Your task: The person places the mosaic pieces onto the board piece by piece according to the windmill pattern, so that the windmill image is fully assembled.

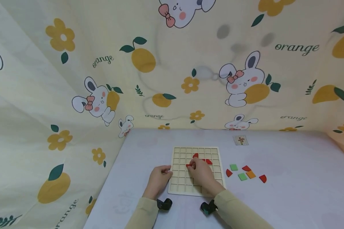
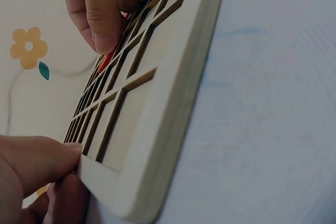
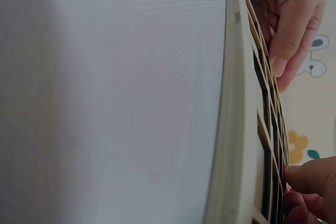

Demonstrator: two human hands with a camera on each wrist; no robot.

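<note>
A square wooden grid board (image 1: 181, 188) lies on the table. My left hand (image 1: 158, 179) grips its left edge; in the left wrist view the thumb lies on the rim with the fingers curled beside it. Over the middle of the board, my right hand (image 1: 203, 175) pinches a red quarter-circle piece (image 1: 188, 165) at a grid cell. The fingers partly cover that piece, and its red edge (image 2: 106, 61) shows under a fingertip in the left wrist view. Beyond this hand, a red piece (image 1: 195, 155) and another red piece (image 1: 209, 162) sit in cells.
To the board's right lie loose pieces: green squares (image 1: 242, 176), an orange square (image 1: 250, 174) and red quarter-circles (image 1: 262, 178). A small pattern card (image 1: 240, 140) is near the back of the table. Behind stands a printed cloth (image 1: 172, 79) with rabbits and oranges.
</note>
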